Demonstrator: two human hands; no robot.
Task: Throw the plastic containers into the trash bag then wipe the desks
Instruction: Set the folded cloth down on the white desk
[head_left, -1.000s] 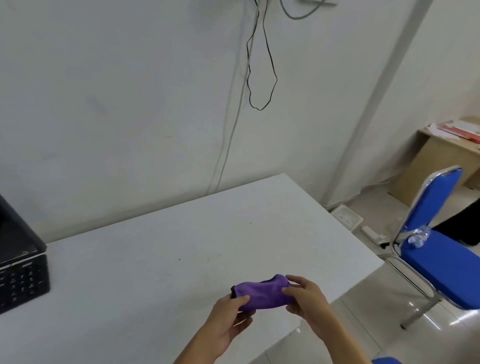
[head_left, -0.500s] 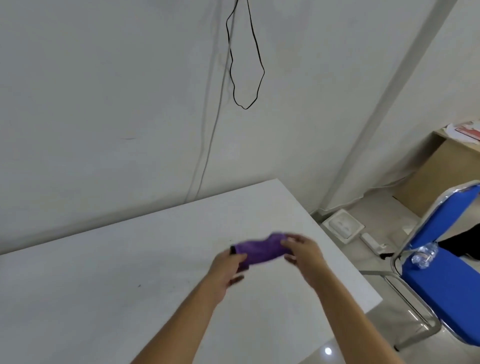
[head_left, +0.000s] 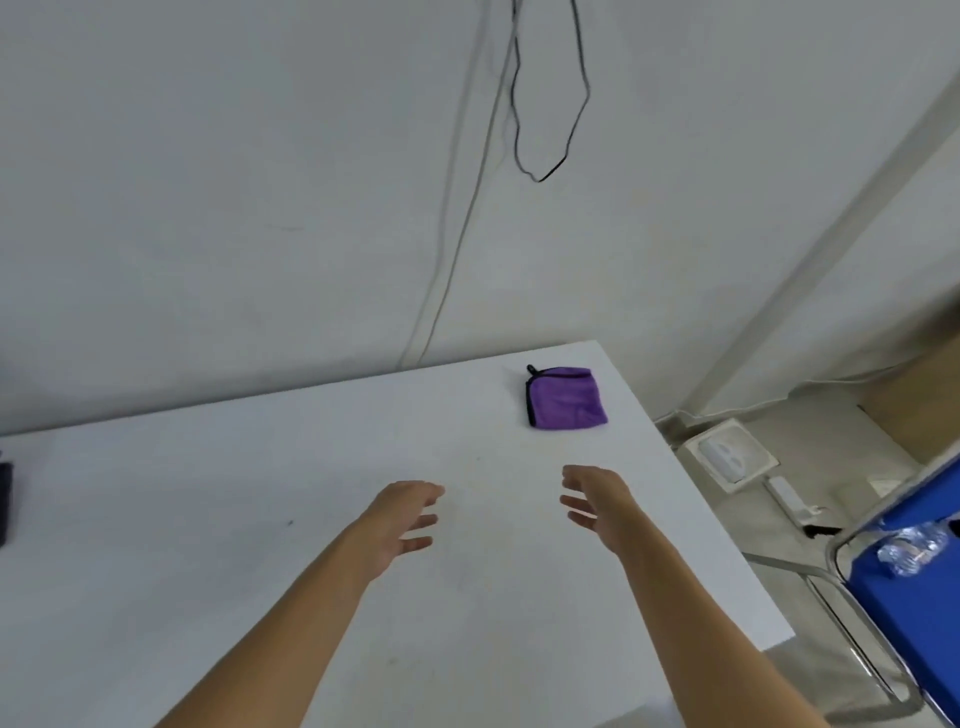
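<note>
A white desk (head_left: 208, 519) is set against a plain pale wall (head_left: 208, 182). A thin grey cable (head_left: 457, 260) is run down the wall to the back edge of the desk, and a loop of black cable (head_left: 540, 174) is hung beside it.

Two bare forearms are stretched out over the desk top. The left hand (head_left: 400, 525) and the right hand (head_left: 597, 506) are held well apart, with the palms turned toward each other. The left fingers (head_left: 423, 519) are spread and only loosely bent, and nothing is held in them. The right fingers (head_left: 576, 503) are likewise spread and relaxed, and nothing is gripped. Whether the desk top is brushed by either hand cannot be told.

A folded purple cloth (head_left: 566, 397) with a dark edge is laid flat on the desk. It is found beyond the fingertips, straight ahead of the right fingers and off to the right of the left fingers, near the far right corner. It is touched by neither hand.

Well to the right of the right fingers, past the desk edge, a blue chair (head_left: 914, 623) with a metal frame is placed on the tiled floor (head_left: 852, 467). A crumpled clear plastic bottle (head_left: 909, 548) is lodged on it. A white box (head_left: 732, 457) is set on the floor near the wall, between the desk corner and the chair. Far to the left of the left fingers, a dark object (head_left: 4, 499) is cut off by the picture edge.
</note>
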